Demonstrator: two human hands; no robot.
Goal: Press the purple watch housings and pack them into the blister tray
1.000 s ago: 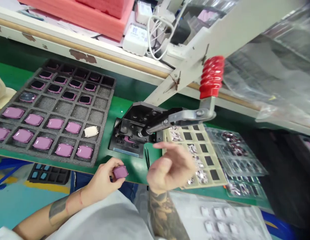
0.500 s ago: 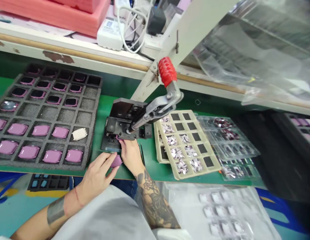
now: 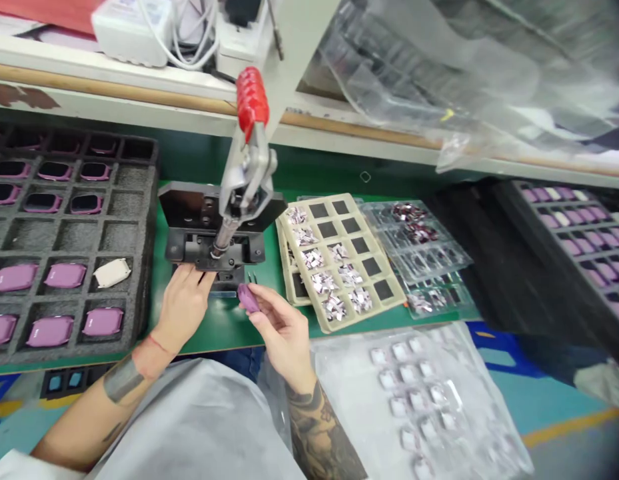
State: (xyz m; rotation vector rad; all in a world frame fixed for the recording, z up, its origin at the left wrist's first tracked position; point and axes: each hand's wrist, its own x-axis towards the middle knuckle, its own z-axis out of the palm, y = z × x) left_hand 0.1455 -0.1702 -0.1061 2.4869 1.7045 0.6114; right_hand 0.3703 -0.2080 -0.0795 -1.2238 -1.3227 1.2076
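Note:
My right hand pinches a purple watch case between thumb and fingers, just in front of and to the right of a black toggle-clamp press. The press has a red-wrapped handle standing up. My left hand reaches in under the front of the press, and its fingertips are hidden there. Whether it holds anything does not show. At left, a grey foam tray carries purple watch cases, some with dark screens, and one cream-coloured case.
Right of the press lie beige trays of small shiny pieces and clear plastic trays. A black tray of purple cases stands far right. Bagged white parts sit near the table's front edge. A shelf edge runs behind.
The purple case has passed from my left hand to my right hand. My right hand has come out from the press, and my left hand has gone in under it. The view has swung right.

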